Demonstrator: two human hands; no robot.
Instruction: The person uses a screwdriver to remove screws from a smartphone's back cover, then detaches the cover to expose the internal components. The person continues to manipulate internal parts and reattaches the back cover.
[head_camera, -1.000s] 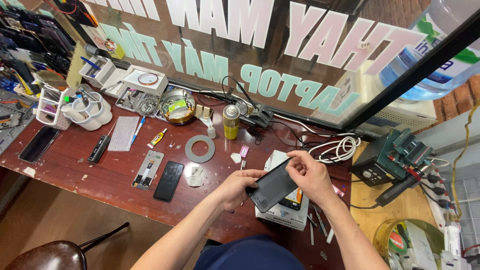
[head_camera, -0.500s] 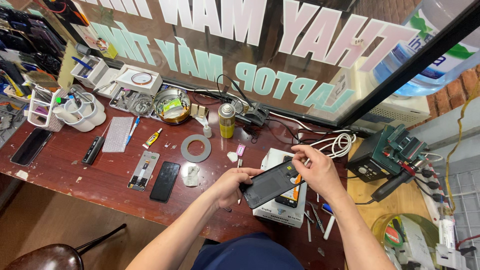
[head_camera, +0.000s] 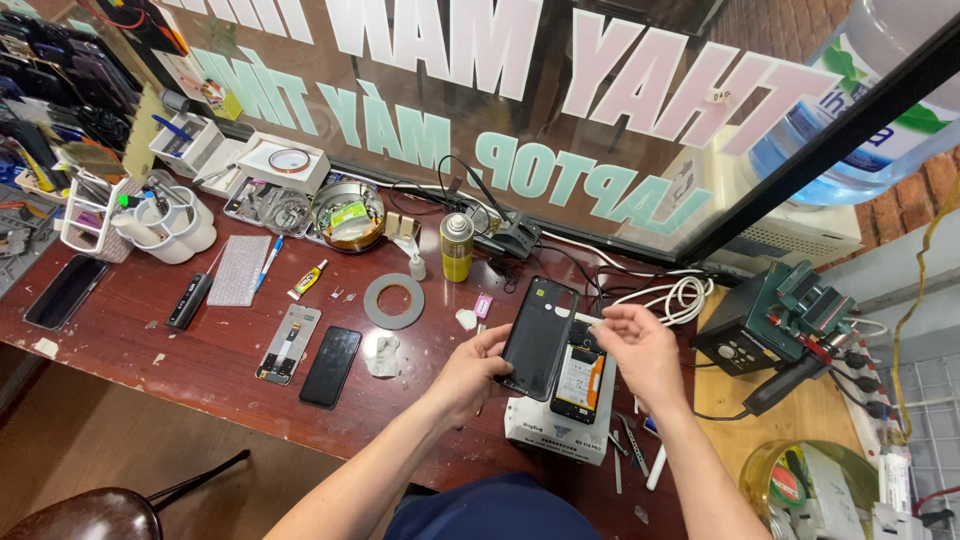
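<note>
Both hands (head_camera: 560, 365) hold phone back cover (head_camera: 538, 338) between them.

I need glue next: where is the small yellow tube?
In the head view, the small yellow tube lies on the table's left half, between the blue pen and the grey ring.

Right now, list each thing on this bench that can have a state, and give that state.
Left hand: holds the dark back cover by its lower edge.
Right hand: pinching near the cover's upper corner.
Back cover: off the phone, tilted up.
Opened phone: back off, insides exposed, lying on a white box.
Black phone: flat, screen dark.
Spray can: upright.
Tape ring: lying flat.
Metal bowl: holding bits.
</note>
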